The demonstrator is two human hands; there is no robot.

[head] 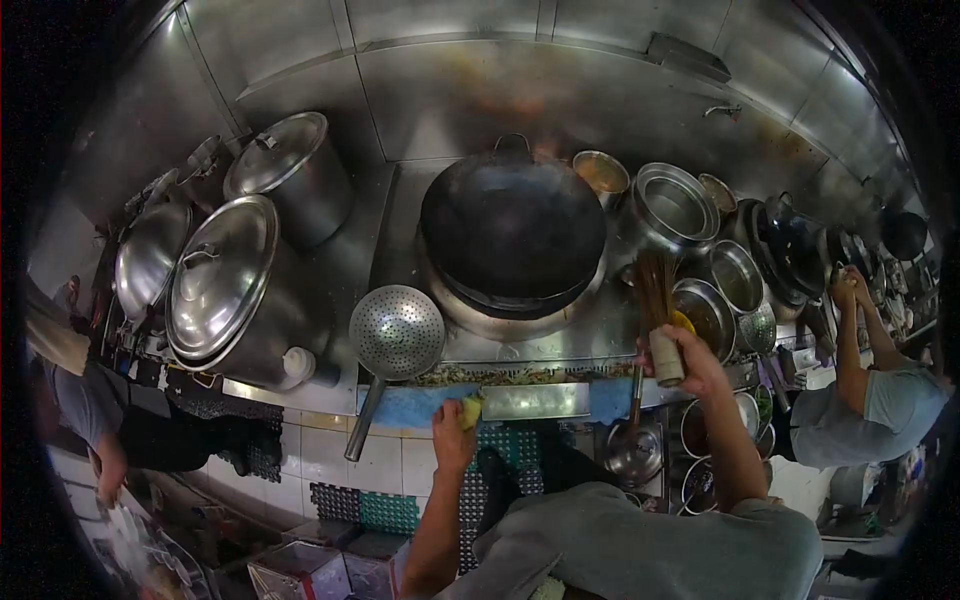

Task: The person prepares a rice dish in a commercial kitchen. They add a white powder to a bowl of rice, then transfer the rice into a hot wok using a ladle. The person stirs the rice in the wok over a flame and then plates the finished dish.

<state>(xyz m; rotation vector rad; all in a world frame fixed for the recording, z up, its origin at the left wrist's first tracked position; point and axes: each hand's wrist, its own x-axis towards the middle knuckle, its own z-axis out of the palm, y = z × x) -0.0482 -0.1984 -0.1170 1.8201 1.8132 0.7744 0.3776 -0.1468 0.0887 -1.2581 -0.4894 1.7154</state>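
My left hand (452, 441) is at the front edge of the range, gripping a yellow cloth or sponge (471, 412) beside a blue cloth (411, 406). In my right hand (703, 365) is a bamboo wok brush (666, 354), its dark bristles pointing up and away from me. A large black wok (514, 232) sits on the burner ring between and beyond my hands. To its front left, a perforated steel strainer ladle (397, 330) rests with its handle sticking out over the edge. A long-handled tool (637, 390) stands close by my right hand; its far end is hidden.
Tall lidded steel pots (222, 279) and a white-capped bottle (298, 363) stand at left. Steel pots (675, 201) and an open pan of liquid (705, 307) crowd the right. Co-workers stand at far right (870, 412) and far left (86, 397). Food scraps (525, 373) line the front gutter.
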